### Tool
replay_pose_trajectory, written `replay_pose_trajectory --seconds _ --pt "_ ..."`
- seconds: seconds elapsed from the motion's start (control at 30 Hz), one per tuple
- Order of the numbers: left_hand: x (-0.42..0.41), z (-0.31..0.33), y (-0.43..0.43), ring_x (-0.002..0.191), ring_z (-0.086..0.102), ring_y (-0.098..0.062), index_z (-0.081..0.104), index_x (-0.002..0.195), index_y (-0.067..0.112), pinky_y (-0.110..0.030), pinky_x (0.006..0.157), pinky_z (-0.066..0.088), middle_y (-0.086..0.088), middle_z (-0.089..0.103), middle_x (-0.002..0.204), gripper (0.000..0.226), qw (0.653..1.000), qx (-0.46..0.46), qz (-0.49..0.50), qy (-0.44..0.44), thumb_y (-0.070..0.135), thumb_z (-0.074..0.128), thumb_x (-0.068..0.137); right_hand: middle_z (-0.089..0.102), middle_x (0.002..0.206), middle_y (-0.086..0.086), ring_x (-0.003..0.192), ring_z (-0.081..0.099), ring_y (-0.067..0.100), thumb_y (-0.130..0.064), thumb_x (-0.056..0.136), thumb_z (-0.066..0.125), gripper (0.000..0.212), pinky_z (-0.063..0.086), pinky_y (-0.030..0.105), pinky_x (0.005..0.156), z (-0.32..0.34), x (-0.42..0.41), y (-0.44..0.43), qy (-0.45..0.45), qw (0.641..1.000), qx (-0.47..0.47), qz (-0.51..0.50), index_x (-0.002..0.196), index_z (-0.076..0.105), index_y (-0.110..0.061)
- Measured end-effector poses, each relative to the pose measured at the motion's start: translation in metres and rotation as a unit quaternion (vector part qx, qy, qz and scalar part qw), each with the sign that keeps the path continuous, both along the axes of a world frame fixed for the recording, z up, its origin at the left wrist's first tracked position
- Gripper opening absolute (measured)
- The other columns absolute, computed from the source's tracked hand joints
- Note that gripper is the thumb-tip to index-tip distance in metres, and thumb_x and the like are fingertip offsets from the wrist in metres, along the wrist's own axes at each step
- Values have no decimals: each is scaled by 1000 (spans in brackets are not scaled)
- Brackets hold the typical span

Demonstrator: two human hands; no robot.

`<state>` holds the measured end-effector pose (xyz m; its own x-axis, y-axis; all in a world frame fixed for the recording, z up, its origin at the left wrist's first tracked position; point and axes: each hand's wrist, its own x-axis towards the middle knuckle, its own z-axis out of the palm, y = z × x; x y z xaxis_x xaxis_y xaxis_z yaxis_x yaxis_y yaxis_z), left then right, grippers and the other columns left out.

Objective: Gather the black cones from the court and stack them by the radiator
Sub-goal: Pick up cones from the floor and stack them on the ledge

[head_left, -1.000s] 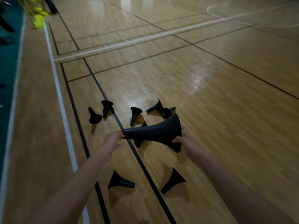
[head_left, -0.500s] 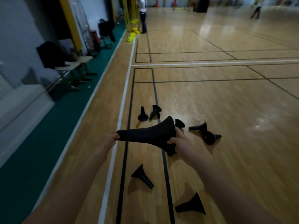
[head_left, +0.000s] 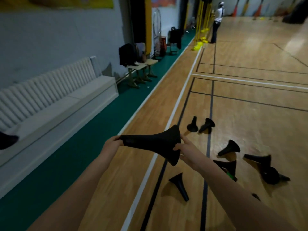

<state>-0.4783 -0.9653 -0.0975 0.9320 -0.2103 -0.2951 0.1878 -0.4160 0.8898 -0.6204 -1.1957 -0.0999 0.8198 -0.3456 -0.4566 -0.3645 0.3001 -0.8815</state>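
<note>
I hold a stack of black cones (head_left: 155,143) sideways in front of me. My left hand (head_left: 110,145) grips its narrow tip and my right hand (head_left: 185,150) grips the wide base rim. Several loose black cones lie tipped on the wooden court to the right: one cone (head_left: 180,185) just below the stack, one cone (head_left: 229,148) by the black line, two cones (head_left: 200,125) farther off, and a blurred cluster (head_left: 265,169) at the right. The white radiator (head_left: 45,93) runs along the left wall above a white ledge (head_left: 66,105).
A green floor strip (head_left: 86,140) separates the court from the ledge. Small desks (head_left: 141,67) with dark bags stand past the radiator. A person (head_left: 217,22) stands far off near yellow cones (head_left: 200,44). A dark shoe (head_left: 7,141) shows at the left edge.
My view has swung left from the open court toward the wall, bringing the radiator and ledge into sight. Both hands keep the same hold on the cone stack.
</note>
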Motion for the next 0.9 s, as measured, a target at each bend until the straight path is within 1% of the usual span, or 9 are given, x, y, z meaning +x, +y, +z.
replay_pose_trajectory --seconds 0.1,0.17,0.3,0.43,0.57,0.7,0.77,0.83,0.9 --pt "24 -4 44 116 50 -22 56 129 10 -30 94 36 -8 55 131 39 999 -8 42 12 11 53 90 46 140 6 116 53 27 4 85 53 77 49 42 97 1 43 32 4 999 -21 42 148 29 -34" --pt "37 -5 67 118 49 -23 55 130 10 -30 94 36 -8 54 132 40 998 -5 57 16 11 52 91 49 134 6 114 53 27 5 85 52 76 46 45 101 3 67 52 7 998 -33 58 147 29 -33" --pt "71 -5 115 123 45 -27 50 134 8 -30 91 34 -10 49 135 42 996 -1 88 9 9 50 92 50 125 9 110 55 30 5 84 49 76 49 45 97 7 118 101 22 992 -67 102 147 29 -32" --pt "103 0 174 127 43 -28 47 137 9 -33 98 34 -10 46 140 46 993 -1 117 -3 10 51 91 50 130 12 111 54 32 5 82 47 79 49 48 97 9 168 154 11 985 -93 142 149 26 -30" --pt "124 2 229 126 43 -27 49 135 11 -35 100 34 -9 48 138 45 989 -3 148 -5 15 52 90 49 121 9 112 53 32 5 85 47 71 46 49 100 12 205 198 -7 980 -94 177 148 29 -22" --pt "136 3 270 118 46 -25 50 132 10 -32 93 34 -8 50 133 42 983 -5 185 -2 14 52 90 54 117 10 110 55 32 6 82 47 68 50 46 95 15 234 235 -10 971 -110 211 144 34 -19" --pt "141 1 288 110 48 -22 52 129 10 -31 90 35 -9 53 128 39 979 -6 206 0 14 52 89 52 124 12 111 54 33 5 80 48 72 52 45 93 14 248 252 -3 967 -112 229 145 33 -21" --pt "145 -1 304 108 48 -21 52 127 10 -31 89 35 -9 53 126 38 973 -8 229 6 14 52 89 49 132 13 114 53 34 5 79 47 76 52 45 92 12 266 267 1 964 -105 244 147 30 -22" --pt "151 -3 317 107 48 -21 51 127 10 -32 88 35 -9 53 125 38 968 -8 249 10 14 52 90 49 129 11 115 52 34 7 82 45 74 51 45 94 13 283 282 1 962 -97 255 148 29 -22"
